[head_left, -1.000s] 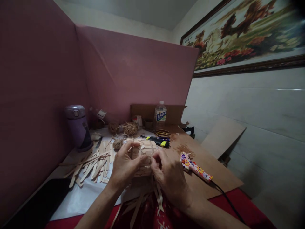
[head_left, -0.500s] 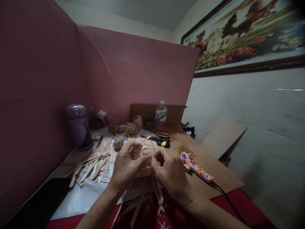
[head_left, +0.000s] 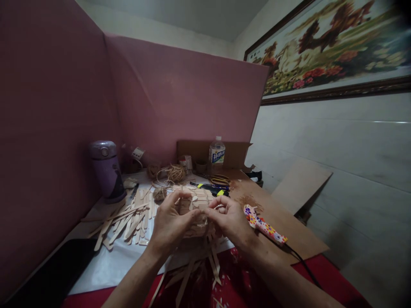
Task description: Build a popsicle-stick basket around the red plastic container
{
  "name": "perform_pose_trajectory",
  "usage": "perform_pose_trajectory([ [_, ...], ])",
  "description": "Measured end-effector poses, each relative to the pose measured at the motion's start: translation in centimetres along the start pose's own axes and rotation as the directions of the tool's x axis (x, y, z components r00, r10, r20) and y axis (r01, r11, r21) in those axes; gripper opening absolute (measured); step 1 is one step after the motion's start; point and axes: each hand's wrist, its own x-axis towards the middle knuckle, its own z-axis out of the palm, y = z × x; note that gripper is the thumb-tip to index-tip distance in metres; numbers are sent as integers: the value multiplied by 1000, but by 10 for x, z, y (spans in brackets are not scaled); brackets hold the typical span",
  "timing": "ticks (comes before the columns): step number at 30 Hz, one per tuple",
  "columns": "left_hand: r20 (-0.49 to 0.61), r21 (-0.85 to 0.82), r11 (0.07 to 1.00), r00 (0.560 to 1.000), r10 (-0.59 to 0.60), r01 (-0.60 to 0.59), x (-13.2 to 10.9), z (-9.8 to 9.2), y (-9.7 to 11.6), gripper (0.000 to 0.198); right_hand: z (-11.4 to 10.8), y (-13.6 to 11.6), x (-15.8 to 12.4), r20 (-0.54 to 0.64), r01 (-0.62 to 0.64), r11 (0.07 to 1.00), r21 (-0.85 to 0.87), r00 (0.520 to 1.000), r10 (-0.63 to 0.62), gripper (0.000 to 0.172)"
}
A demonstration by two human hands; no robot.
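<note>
Between my two hands is a rounded piece built of pale craft sticks (head_left: 201, 196), with twine running over it. My left hand (head_left: 171, 224) grips its left side, the thumb lying across the near face and the fingers curled over the top. On the other side, my right hand (head_left: 229, 220) is closed, its thumb tip pressed to the piece close to my left thumb. Anything small pinched in my right fingers is hidden. A black and yellow utility knife (head_left: 208, 188) lies just behind the piece.
Loose craft sticks (head_left: 128, 222) are heaped at left, near a purple bottle (head_left: 107, 171). Balls of twine (head_left: 176, 172), scissors (head_left: 220, 179) and a clear plastic bottle (head_left: 217, 153) are behind. A flowered glue gun (head_left: 265, 224) with a cord lies on cardboard (head_left: 298, 233) at right.
My right hand has turned and its fingers have lifted slightly, with the thumb now against the piece. My left hand keeps its grip in the same place.
</note>
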Motion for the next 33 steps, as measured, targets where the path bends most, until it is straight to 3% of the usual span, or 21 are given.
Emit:
perform_pose_trajectory([
  [11,-2,-6,1000,1000,-3,3,0,1,-1,33,-1,1,4,23,-32,999,32,999,31,33],
  [15,-21,-4,1000,1000,7,-8,0,0,-3,34,1,1,2,-28,25,998,-63,999,-27,30],
  [22,-27,7,999,999,-40,40,1,-1,6,24,-1,1,2,42,7,999,33,999,-8,27],
  [33,-31,5,1000,999,10,-10,1,-1,-1,25,-9,12,-18,34,141,984,-107,990,-138,17],
])
